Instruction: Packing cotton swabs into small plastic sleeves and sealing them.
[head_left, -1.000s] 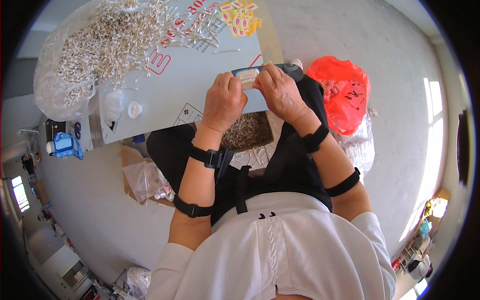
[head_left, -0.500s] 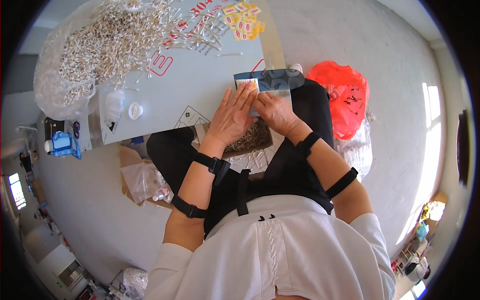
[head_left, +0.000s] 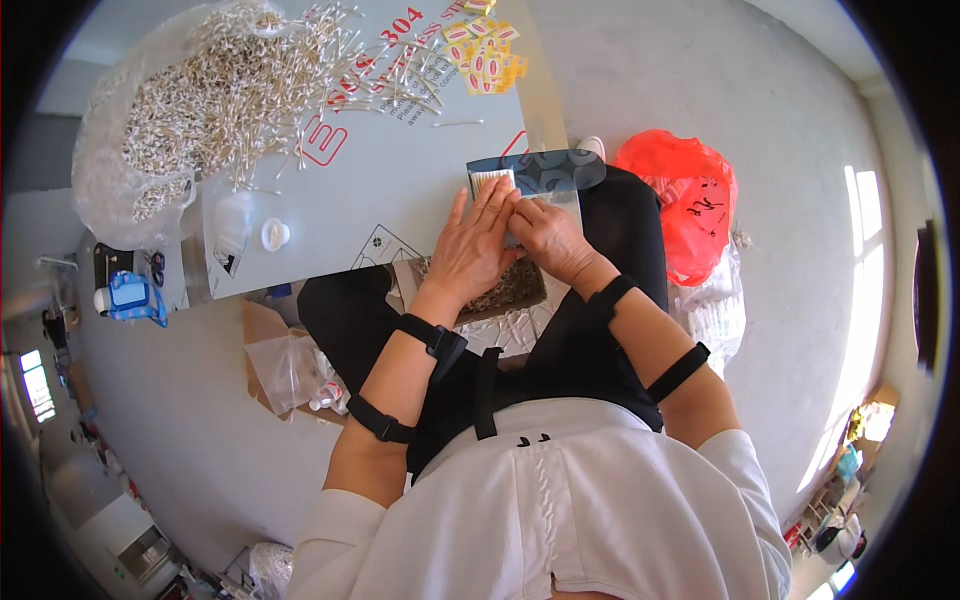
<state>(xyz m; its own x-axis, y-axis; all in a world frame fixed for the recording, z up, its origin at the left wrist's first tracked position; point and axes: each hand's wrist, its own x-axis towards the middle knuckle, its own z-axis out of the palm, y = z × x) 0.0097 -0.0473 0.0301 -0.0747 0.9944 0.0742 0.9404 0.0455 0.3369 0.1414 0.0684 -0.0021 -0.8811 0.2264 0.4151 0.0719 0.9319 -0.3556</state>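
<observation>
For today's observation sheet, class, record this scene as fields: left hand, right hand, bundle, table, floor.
Left hand: fingers extended over the bundle
Right hand: fingers curled beside the left fingers; grip unclear
Bundle: small rectangular bundle of white cotton swabs, partly covered
Table: grey-topped table bearing a heap of loose white cotton swabs and small flat yellow-and-white pieces
Floor: bright red plastic bag, right of the person

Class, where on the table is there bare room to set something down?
The table middle, between the white dish, left hand and loose swabs. Crowded: far left, under bagged swabs; far right, with yellow packets; and around left hand and right hand.
</observation>
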